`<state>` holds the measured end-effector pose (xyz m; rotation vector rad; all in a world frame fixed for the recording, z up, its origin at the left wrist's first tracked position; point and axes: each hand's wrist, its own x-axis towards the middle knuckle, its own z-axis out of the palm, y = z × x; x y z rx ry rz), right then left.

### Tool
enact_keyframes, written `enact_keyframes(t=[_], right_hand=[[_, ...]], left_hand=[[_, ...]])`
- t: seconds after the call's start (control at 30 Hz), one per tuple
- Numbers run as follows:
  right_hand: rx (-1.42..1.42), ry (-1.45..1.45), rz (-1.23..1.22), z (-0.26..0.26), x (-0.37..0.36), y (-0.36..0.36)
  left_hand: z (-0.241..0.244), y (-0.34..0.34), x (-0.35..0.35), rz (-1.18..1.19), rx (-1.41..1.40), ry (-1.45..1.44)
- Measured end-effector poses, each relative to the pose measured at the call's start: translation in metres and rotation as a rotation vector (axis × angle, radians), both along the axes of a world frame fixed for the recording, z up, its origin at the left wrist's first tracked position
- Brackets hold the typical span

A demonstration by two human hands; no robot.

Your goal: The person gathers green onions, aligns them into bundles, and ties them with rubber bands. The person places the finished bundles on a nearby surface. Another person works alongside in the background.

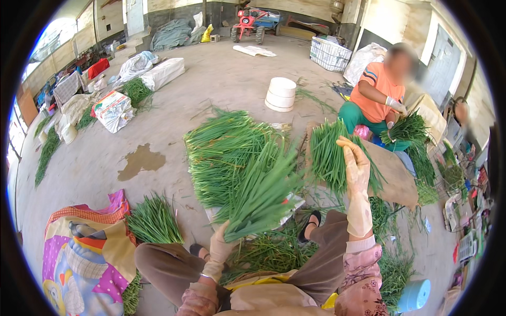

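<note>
My left hand [221, 247], in a pale glove, grips the lower end of a loose bunch of garlic chives [257, 197]. The leaves fan up and to the right, slightly blurred. Under and beyond them, a large stack of garlic chives [225, 150] lies in rows. My right hand [355, 158], also gloved, is raised in front of another chive pile [328, 154] on the right. Its fingers are bent and drawn together; I see nothing in them, though a thin leaf could be hidden. Loose leaves [272, 249] lie on the floor between my legs.
A co-worker in an orange shirt [375, 96] sits at the right, holding chives [407, 128]. A brown board [391, 170] lies between us. Left of me are a small chive bunch [154, 221] and a patterned cloth [83, 252]. A white bucket [280, 94] stands beyond the stack; a puddle [141, 161] marks the floor.
</note>
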<state>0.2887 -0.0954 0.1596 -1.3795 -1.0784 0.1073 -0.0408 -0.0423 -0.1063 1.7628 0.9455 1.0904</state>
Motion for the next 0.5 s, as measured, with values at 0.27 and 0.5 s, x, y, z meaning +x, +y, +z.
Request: enact_keyframes(t=[0.27, 0.5], right_hand=[[-0.163, 0.032, 0.18, 0.022, 0.025, -0.02], [-0.732, -0.191, 0.418, 0.036, 0.044, -0.02]], left_hand=[[0.014, 0.019, -0.024, 0.278, 0.57, 0.519], [0.014, 0.015, -0.019, 0.227, 0.616, 0.514]])
